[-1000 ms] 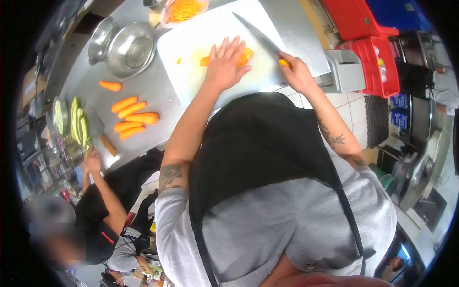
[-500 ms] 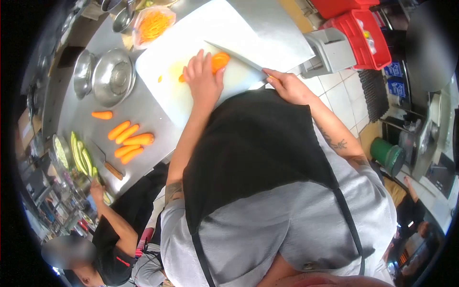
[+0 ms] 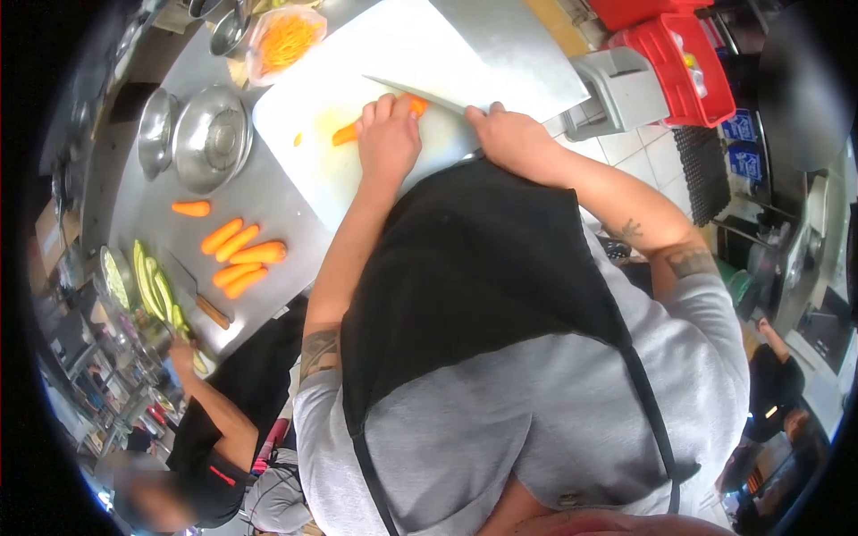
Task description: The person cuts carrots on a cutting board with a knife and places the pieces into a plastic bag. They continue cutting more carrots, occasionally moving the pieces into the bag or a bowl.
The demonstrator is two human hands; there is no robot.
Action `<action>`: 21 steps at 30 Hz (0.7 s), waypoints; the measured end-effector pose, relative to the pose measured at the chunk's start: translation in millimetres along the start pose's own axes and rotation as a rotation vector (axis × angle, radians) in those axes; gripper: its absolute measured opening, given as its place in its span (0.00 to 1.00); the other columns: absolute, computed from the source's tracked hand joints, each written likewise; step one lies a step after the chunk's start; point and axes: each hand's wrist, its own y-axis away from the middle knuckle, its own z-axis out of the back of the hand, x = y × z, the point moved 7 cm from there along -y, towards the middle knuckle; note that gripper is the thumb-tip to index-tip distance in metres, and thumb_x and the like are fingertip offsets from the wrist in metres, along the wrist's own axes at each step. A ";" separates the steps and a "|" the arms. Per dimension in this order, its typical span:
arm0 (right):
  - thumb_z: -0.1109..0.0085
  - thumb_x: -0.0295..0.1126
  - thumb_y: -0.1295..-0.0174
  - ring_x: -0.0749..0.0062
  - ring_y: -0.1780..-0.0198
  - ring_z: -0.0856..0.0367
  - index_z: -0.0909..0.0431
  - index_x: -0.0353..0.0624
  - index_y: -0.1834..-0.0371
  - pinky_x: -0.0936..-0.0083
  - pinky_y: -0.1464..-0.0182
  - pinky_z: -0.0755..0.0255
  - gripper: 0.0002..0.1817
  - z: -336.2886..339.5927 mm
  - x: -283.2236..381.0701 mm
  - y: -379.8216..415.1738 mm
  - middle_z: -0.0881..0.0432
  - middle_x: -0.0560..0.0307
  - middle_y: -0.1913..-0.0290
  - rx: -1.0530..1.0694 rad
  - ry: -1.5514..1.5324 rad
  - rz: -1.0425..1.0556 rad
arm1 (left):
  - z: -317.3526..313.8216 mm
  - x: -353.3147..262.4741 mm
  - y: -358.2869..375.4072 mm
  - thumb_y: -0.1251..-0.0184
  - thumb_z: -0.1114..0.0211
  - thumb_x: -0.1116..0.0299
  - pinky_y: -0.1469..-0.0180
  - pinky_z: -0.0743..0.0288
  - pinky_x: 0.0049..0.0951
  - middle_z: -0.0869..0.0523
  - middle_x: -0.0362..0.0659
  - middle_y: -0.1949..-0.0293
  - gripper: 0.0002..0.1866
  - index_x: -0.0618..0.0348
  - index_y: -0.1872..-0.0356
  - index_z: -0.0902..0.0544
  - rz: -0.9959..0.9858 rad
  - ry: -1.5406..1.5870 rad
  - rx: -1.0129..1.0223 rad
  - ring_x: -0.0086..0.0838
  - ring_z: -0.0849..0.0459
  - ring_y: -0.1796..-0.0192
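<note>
My left hand (image 3: 390, 136) is closed over a peeled carrot (image 3: 345, 134), pressing it on the white cutting board (image 3: 304, 183). Both ends of the carrot stick out past my fingers. In my right hand (image 3: 508, 136) is a kitchen knife (image 3: 413, 93), gripped by its handle, which my fingers hide. Its long blade points left across the board, along the carrot's far side and close to my left fingertips. A small orange carrot piece (image 3: 298, 139) lies left of the carrot.
Several peeled carrots (image 3: 234, 239) lie on the steel table (image 3: 295, 214), near metal bowls (image 3: 213, 138). A tub of shredded carrot (image 3: 284, 43) stands behind the board. At left, a co-worker's hand (image 3: 182, 355) is by zucchini (image 3: 154, 281) and a wooden-handled knife (image 3: 213, 313).
My right hand has moved left and nearer the board, carrying the knife with it. The carrot now lies lengthwise under my left hand, with more of its left end showing.
</note>
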 end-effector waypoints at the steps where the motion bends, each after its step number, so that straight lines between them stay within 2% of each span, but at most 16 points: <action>1: 0.47 0.27 0.29 0.37 0.61 0.10 0.26 0.37 0.46 0.52 0.57 0.14 0.12 0.4 3.9 -3.3 0.14 0.32 0.59 -0.015 0.017 0.026 | 1.7 -1.7 -1.3 0.31 0.32 0.68 0.38 0.29 0.48 0.17 0.43 0.44 0.16 0.53 0.44 0.14 0.001 -0.015 0.006 0.43 0.22 0.40; 4: 0.48 0.28 0.28 0.38 0.60 0.09 0.26 0.36 0.46 0.53 0.60 0.14 0.12 7.2 13.5 -1.2 0.13 0.32 0.59 0.030 0.068 0.065 | 0.8 -1.2 -5.8 0.31 0.32 0.67 0.38 0.29 0.48 0.17 0.43 0.44 0.14 0.54 0.46 0.14 0.022 -0.047 0.090 0.44 0.22 0.40; 10: 0.47 0.28 0.28 0.41 0.57 0.08 0.26 0.37 0.48 0.53 0.58 0.14 0.10 -1.2 -1.3 0.4 0.11 0.35 0.58 0.128 0.032 -0.037 | 2.0 -3.1 -3.3 0.30 0.32 0.67 0.39 0.28 0.47 0.18 0.43 0.43 0.13 0.54 0.46 0.14 0.009 -0.050 0.051 0.44 0.22 0.40; 13: 0.48 0.28 0.28 0.42 0.57 0.08 0.26 0.37 0.48 0.52 0.57 0.15 0.09 -10.7 -4.2 -8.5 0.11 0.38 0.59 0.060 0.032 -0.022 | 1.3 -1.3 -2.0 0.29 0.34 0.66 0.39 0.28 0.50 0.16 0.45 0.42 0.14 0.54 0.45 0.14 0.003 -0.023 0.038 0.48 0.21 0.40; 16: 0.48 0.26 0.29 0.40 0.56 0.09 0.30 0.37 0.46 0.51 0.59 0.15 0.12 4.4 7.8 -5.4 0.12 0.36 0.60 0.166 -0.026 0.014 | 1.7 -1.4 -1.4 0.30 0.33 0.67 0.39 0.27 0.50 0.16 0.45 0.42 0.14 0.54 0.45 0.14 0.006 -0.018 0.049 0.48 0.21 0.41; 19: 0.48 0.26 0.30 0.39 0.57 0.09 0.30 0.37 0.46 0.50 0.59 0.16 0.11 12.1 18.2 4.1 0.11 0.36 0.60 0.263 -0.047 -0.059 | 2.3 -1.0 -1.7 0.30 0.33 0.68 0.39 0.27 0.49 0.16 0.45 0.42 0.15 0.54 0.45 0.14 -0.005 -0.016 0.058 0.48 0.21 0.41; 21: 0.50 0.27 0.28 0.41 0.55 0.08 0.27 0.37 0.47 0.51 0.56 0.15 0.10 -2.0 4.8 -0.2 0.10 0.39 0.60 0.238 -0.029 -0.082 | 1.0 -0.3 -1.4 0.30 0.32 0.68 0.38 0.28 0.48 0.17 0.44 0.43 0.15 0.54 0.45 0.14 -0.013 -0.023 0.039 0.46 0.22 0.41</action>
